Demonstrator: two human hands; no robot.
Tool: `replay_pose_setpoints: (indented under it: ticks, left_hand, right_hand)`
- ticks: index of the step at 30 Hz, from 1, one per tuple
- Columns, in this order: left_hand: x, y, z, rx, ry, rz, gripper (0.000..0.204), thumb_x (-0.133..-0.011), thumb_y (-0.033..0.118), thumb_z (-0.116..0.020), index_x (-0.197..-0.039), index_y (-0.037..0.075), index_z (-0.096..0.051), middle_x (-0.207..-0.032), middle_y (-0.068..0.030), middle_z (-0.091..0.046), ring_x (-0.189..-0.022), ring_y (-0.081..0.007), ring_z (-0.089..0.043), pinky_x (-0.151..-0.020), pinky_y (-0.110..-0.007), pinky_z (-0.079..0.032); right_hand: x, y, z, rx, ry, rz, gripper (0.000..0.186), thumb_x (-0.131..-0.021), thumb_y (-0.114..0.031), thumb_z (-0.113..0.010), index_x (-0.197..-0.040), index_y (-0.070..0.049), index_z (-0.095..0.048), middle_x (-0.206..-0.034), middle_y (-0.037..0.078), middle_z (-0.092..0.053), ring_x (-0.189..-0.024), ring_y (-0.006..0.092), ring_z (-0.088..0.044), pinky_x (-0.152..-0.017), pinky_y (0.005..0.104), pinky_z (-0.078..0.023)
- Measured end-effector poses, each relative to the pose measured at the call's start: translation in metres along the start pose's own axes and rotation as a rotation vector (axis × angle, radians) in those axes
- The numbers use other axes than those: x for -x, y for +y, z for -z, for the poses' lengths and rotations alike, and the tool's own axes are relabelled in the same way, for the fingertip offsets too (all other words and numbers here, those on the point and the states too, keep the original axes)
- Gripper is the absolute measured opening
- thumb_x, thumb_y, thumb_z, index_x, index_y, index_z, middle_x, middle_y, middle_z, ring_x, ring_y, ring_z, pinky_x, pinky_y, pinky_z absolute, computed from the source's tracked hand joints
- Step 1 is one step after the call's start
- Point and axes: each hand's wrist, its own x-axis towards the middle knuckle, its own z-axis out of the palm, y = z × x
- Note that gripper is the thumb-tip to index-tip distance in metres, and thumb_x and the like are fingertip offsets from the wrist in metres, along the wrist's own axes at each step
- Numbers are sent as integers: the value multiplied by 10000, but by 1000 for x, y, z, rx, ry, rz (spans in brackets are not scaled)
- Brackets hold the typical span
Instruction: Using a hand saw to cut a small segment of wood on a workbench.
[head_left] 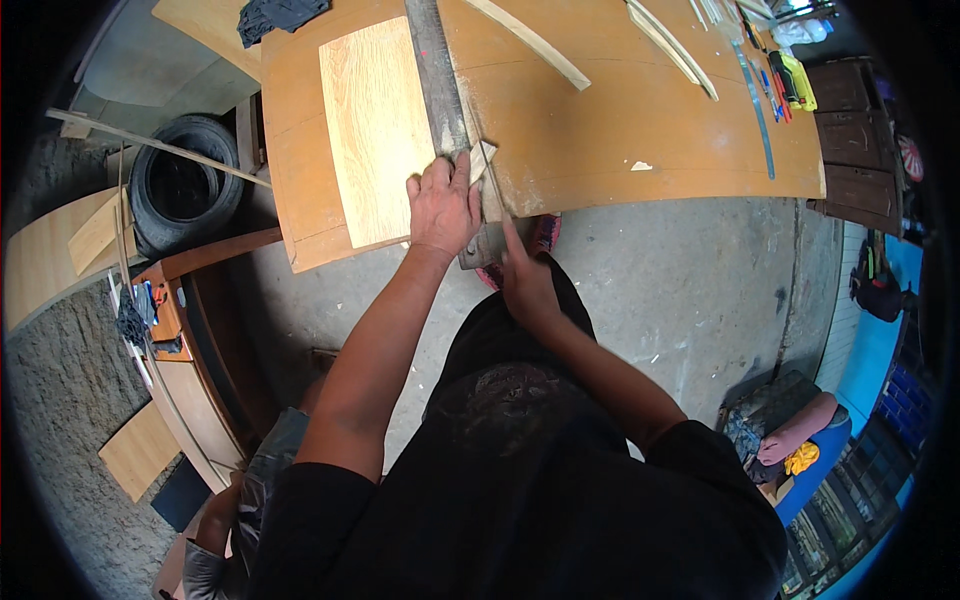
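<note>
A long dark wooden board lies over the right edge of a light wood-grain panel on the brown table. My left hand presses down on this board near the table's front edge, its fingers spread. Beside those fingertips a small pale wood piece lies across a narrow strip. My right hand is low in front of the table edge, just right of the dark board's near end. Its index finger points forward and the others are curled; whatever they hold is hidden.
Thin wood strips lie farther back on the brown table. Pens and tools, with a yellow one, sit at the far right near a steel ruler. A tyre stands left; another person is at the lower left.
</note>
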Motion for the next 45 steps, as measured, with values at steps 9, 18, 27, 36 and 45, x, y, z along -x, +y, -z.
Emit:
replay_pose_setpoints:
  ticks: [9, 18, 27, 36, 45]
  left_hand:
    - [-2, -2, -1, 36, -9, -11, 512, -886, 257, -613, -1340, 25, -558, -997, -122, -510, -1019, -274, -521, -875, -433, -342]
    - [-2, 1, 1, 26, -8, 5, 502, -896, 259, -604, -1339, 27, -559, -1004, -121, -508, -1022, -272, -522, -885, -433, -339]
    - [-1, 2, 2, 27, -18, 22, 498, -898, 257, -602, -1339, 28, -558, -998, -121, -507, -1011, -271, -523, -877, -431, -340]
    - [-3, 1, 2, 23, 20, 19, 498, -886, 231, -615, -1333, 18, -566, -985, -118, -512, -989, -267, -524, -868, -419, -342]
    - [-2, 0, 4, 55, -7, -15, 501, -890, 240, -614, -1333, 12, -567, -978, -111, -511, -984, -263, -523, -872, -417, -337]
  right_hand:
    - [-40, -15, 18, 26, -63, -13, 586, -987, -92, -473, -1544, -142, -298, -805, 278, -643, -732, 462, -643, -668, 533, -494]
    - [25, -14, 20, -63, -16, 4, 606, -967, -79, -488, -1539, -130, -295, -775, 301, -625, -727, 494, -622, -675, 577, -484]
    - [-15, -25, 16, 3, -65, -60, 591, -975, -60, -475, -1536, -100, -293, -820, 289, -645, -762, 482, -641, -684, 554, -498]
    - [26, -6, 10, -65, -132, -76, 539, -1008, -74, -469, -1527, -92, -324, -1147, 321, -621, -945, 448, -661, -775, 465, -536]
    - [24, 4, 16, -75, 56, 170, 523, -998, -91, -480, -1508, -70, -361, -898, 288, -640, -835, 433, -668, -737, 474, -522]
